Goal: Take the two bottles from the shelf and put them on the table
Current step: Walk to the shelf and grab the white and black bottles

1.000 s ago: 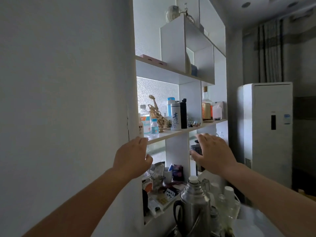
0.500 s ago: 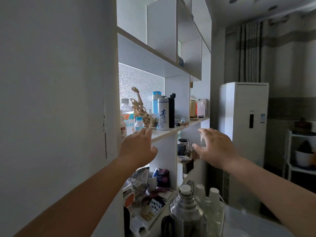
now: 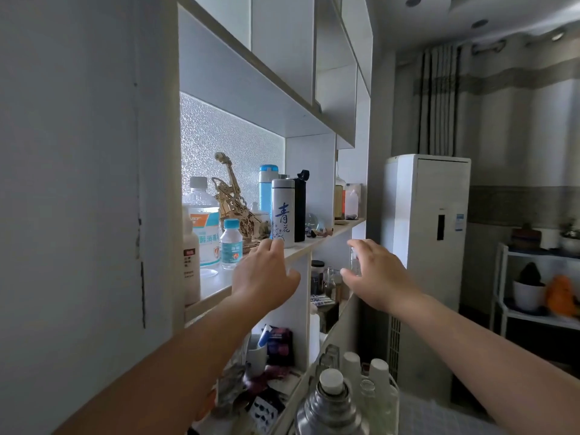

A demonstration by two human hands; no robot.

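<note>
White wall panel (image 3: 78, 183) fills the left side, shelf unit (image 3: 314, 246) right beside it. White floor-standing air conditioner (image 3: 426, 246) stands at right, well apart from the shelf board, striped curtain (image 3: 439, 98) behind it. Small white rack (image 3: 502, 293) at far right holds a white pot (image 3: 528, 295) and something orange, blurred.

Both forearms reach up from the bottom edge. Left hand (image 3: 266, 274) is spread, fingers loose, holding nothing, fingertips right at the front edge of the shelf board just below the white bottle (image 3: 283, 211); cannot tell if they touch it. Right hand (image 3: 376, 274) is also spread and empty, in the air in front of the lower compartment, right of the divider.

2 task bottles upright on the middle shelf: white bottle with blue characters, and black bottle (image 3: 300, 208) touching it on its right. Blue-capped bottle (image 3: 266, 186) stands behind them. Wooden violin model (image 3: 232, 199), large clear jug (image 3: 202, 221) and small water bottle (image 3: 231, 244) sit further left. Steel thermos (image 3: 329, 409) at the bottom, near some white cups (image 3: 376, 372).
</note>
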